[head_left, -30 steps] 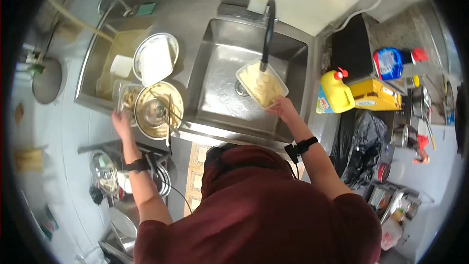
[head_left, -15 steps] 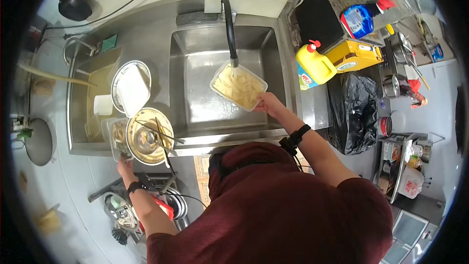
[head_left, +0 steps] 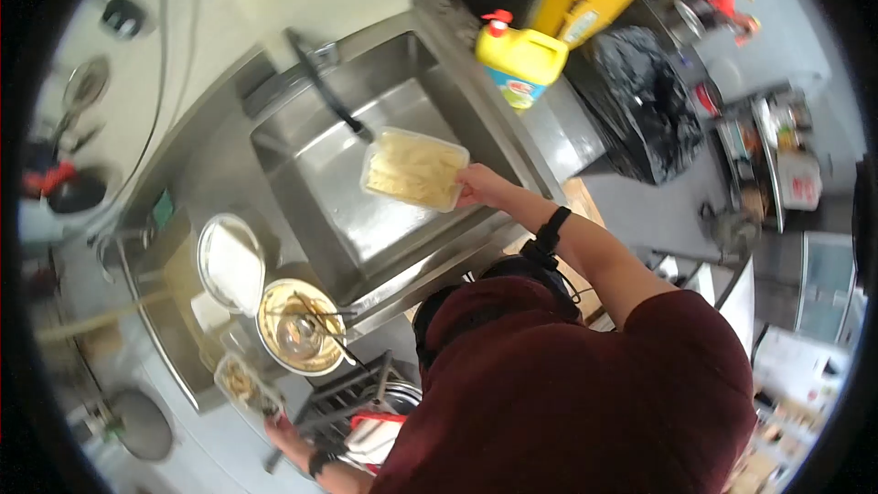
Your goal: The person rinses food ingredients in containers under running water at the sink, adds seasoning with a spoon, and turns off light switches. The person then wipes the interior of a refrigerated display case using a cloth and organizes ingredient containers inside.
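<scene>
Hands: 2, the right hand [head_left: 480, 187] and left hand [head_left: 283, 426]; clear tubs: 2, the pale-strip tub [head_left: 413, 134] at the right hand and the mixed-food tub [head_left: 222, 384] at the left; bowls: 2, the white bowl [head_left: 204, 261] and utensil bowl [head_left: 267, 313], both forward of the left hand; yellow jug [head_left: 523, 62]: 1, forward of the right hand; black bag [head_left: 647, 110]: 1, to the right hand's right; wristbands: 2, one behind each hand, the right wristband [head_left: 551, 230] and left wristband [head_left: 320, 464].
</scene>
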The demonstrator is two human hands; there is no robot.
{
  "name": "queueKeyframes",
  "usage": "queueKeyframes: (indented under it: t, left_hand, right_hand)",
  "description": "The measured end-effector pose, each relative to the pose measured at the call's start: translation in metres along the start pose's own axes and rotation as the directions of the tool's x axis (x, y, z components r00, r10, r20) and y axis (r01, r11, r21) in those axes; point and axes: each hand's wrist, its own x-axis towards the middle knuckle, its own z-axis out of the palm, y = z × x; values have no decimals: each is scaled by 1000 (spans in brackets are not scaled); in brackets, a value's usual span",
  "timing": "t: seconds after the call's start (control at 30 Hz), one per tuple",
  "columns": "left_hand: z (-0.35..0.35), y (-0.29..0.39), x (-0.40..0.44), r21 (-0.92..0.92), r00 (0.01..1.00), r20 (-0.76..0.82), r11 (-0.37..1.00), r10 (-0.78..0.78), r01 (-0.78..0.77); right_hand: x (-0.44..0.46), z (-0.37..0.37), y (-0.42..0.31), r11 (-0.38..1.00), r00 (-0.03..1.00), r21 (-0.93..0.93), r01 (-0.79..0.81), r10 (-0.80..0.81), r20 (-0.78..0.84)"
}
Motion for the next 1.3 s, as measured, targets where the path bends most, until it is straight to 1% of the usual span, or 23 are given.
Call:
queueKeyframes:
  t: [0.03, 0.1, 0.13, 0.17, 0.2, 0.23, 0.27, 0.3, 0.4, 0.43, 0.53, 0.57, 0.63, 0.7, 0.83, 0.87, 0.9, 0.97, 1.0, 1.07, 1.13, 1.17, 1.3]
  left_hand:
    - [-24, -5, 12, 81, 994, 58, 991, 98, -103]
    - [-43, -2, 54, -8, 948, 300, 994, 106, -108]
    - [-5, 3, 61, -1, 917, 385, 994, 99, -107]
    - [54, 4, 60, 19, 889, 450, 995, 80, -99]
    - [112, 5, 49, 44, 861, 507, 995, 51, -85]
    - [166, 3, 36, 76, 821, 570, 995, 9, -63]
    - [212, 0, 22, 107, 774, 633, 993, -29, -50]
    - [249, -3, 5, 138, 727, 683, 990, -63, -43]
    - [332, -16, -46, 214, 579, 802, 976, -147, -49]
    - [352, -21, -64, 236, 533, 829, 970, -170, -58]
    - [397, -41, -122, 292, 397, 888, 952, -234, -90]
    - [407, -48, -144, 311, 357, 897, 945, -259, -97]
    - [421, -62, -185, 335, 291, 912, 935, -290, -116]
    - [428, -76, -226, 358, 243, 916, 925, -320, -128]
    - [427, -99, -296, 391, 196, 912, 908, -360, -152]
    - [426, -105, -312, 395, 192, 911, 906, -365, -154]
    - [425, -108, -328, 400, 191, 909, 903, -369, -158]
    - [421, -113, -353, 405, 196, 907, 899, -372, -164]
    - [420, -114, -363, 412, 201, 904, 896, -379, -163]
    - [415, -115, -381, 410, 219, 902, 896, -371, -170]
    - [412, -113, -394, 405, 241, 901, 898, -361, -172]
    - [410, -112, -401, 404, 249, 900, 898, -357, -173]
    - [403, -106, -418, 389, 306, 894, 906, -328, -166]
  right_hand:
    - [3, -5, 8, 999, 1000, 40, 10, -9, -27]
    - [15, -33, 41, 973, 984, -148, 178, -176, 24]
    - [1, -29, 38, 996, 996, -54, 73, -75, -38]
    - [-8, -35, 45, 997, 994, -1, 80, -80, -81]
    - [-35, -33, 41, 992, 989, 3, 125, -125, -77]
    - [-57, -42, 43, 982, 982, 19, 188, -188, -2]
    - [-79, -40, 39, 975, 975, 37, 217, -215, -62]
    - [-99, -42, 44, 971, 974, 113, 212, -201, -103]
    - [-183, -63, 55, 951, 966, 174, 257, -250, -62]
    - [-207, -73, 64, 953, 961, 159, 256, -233, -149]
    - [-294, -108, 106, 899, 915, 241, 367, -301, -270]
    - [-320, -120, 126, 895, 885, 242, 375, -267, -382]
    - [-387, -136, 159, 867, 819, 268, 419, -234, -524]
    - [-437, -162, 203, 804, 692, 291, 519, -196, -694]
    - [-535, -224, 284, 748, 527, 260, 611, -140, -838]
    - [-558, -237, 297, 695, 511, 307, 650, -101, -853]
    - [-578, -258, 321, 677, 506, 291, 676, -139, -851]
    - [-628, -269, 312, 547, 416, 384, 744, 71, -907]
    - [-635, -294, 330, 446, 388, 386, 807, 92, -917]
    - [-665, -329, 345, 447, 328, 340, 828, 105, -939]
    - [-683, -365, 357, 324, 231, 222, 919, 11, -973]
    - [-691, -389, 355, 283, 221, 245, 927, 113, -969]
    - [-700, -482, 357, 150, 41, 81, 985, 251, -967]
